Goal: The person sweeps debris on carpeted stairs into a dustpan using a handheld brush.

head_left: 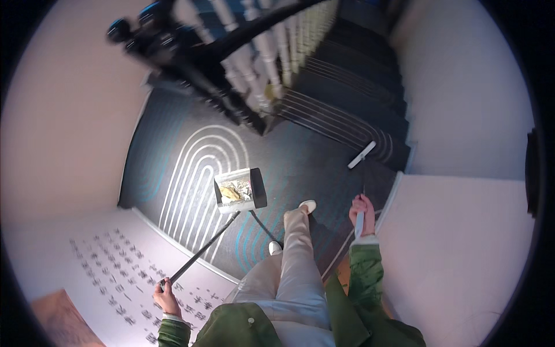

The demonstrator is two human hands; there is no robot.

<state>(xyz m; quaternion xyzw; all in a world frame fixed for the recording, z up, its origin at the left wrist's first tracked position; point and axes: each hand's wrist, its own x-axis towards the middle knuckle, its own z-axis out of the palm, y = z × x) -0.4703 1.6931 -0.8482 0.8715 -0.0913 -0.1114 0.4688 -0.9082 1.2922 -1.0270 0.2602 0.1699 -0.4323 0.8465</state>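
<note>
My left hand (166, 298) is closed around the thin black handle of a long-handled dustpan (237, 207). The pan rests on the patterned carpet to the left of my feet, with yellowish and pale litter (233, 191) in it. On the right, my right hand (361, 209) is wrapped round the handle of a broom, whose pale end sticks out below the fist. The slim white broom head (362, 155) is beyond that hand, by the edge of the stairs. Much of the broom's handle is hard to make out.
Carpeted stairs (347, 75) with pale stripes lie ahead to the right. A black newel post and handrail (191, 63) with white balusters (283, 46) stand at the far left of them. Pale walls (462, 231) close in on both sides; the left one bears dark writing.
</note>
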